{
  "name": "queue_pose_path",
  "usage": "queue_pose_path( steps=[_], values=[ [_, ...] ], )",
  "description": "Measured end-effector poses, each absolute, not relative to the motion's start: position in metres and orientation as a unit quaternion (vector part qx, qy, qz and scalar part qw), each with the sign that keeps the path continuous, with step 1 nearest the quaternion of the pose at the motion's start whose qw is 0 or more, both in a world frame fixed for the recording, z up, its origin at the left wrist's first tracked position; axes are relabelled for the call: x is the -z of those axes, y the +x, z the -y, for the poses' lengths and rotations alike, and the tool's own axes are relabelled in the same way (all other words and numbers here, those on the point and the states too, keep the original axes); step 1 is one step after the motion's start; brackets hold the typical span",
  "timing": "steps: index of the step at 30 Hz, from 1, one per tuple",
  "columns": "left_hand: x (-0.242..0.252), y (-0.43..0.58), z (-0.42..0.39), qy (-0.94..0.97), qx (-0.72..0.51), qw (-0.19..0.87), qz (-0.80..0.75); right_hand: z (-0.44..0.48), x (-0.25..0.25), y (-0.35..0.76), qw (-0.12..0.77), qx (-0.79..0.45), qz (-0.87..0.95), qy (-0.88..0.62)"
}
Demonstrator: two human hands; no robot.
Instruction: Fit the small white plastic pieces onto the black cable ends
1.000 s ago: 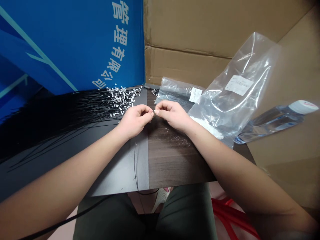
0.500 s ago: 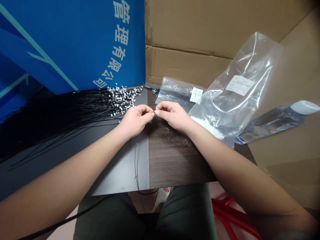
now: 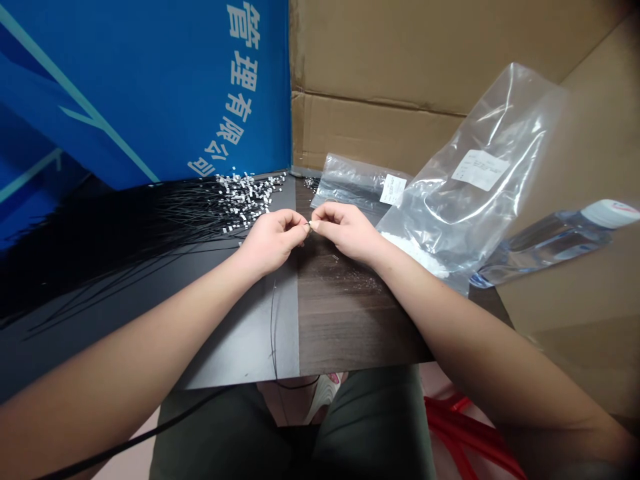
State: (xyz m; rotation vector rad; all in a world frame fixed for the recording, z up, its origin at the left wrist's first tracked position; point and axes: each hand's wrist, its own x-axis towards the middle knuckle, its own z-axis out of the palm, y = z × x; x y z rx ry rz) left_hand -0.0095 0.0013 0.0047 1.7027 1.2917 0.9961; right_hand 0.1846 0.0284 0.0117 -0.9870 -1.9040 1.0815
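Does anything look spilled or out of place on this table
Yes: tiny pale bits lie scattered on the wood-grain tabletop, near the right hand. They look odd lying loose outside the plastic bags; what they are is unclear.

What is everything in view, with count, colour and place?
Wires: many, black, left
Tips: many, white, wires' ends
Small bag: one, clear, back
Large bag: one, clear, right
Pieces: many, white, in large bag
Bottle: one, clear, right
Panel: one, blue, back left
Cardboard: unclear, brown, back and right
Table: one, brown, centre
Surface: one, grey, left
Frame: one, red, lower right
Cable: one, black, lower left
Held piece: one, pale, centre
Shoe: one, white, below table
Trouser legs: two, greenish, bottom
Left hand: one, bare, centre
Right hand: one, bare, centre
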Motion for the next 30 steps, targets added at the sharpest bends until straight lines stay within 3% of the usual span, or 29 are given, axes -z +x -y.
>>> queue_pose_path(
  steps=[14,30],
  values=[
    [-0.0059,-0.0091,-0.0016,0.663,-0.393,0.381,-0.511,-0.0282,-0.0100,0.1843,0.364,-0.399,0.744,-0.393],
    [-0.0102,-0.0080,-0.0011,0.605,-0.438,0.436,-0.502,-0.0336,-0.0099,0.1932,0.398,-0.457,0.695,-0.387]
  ],
)
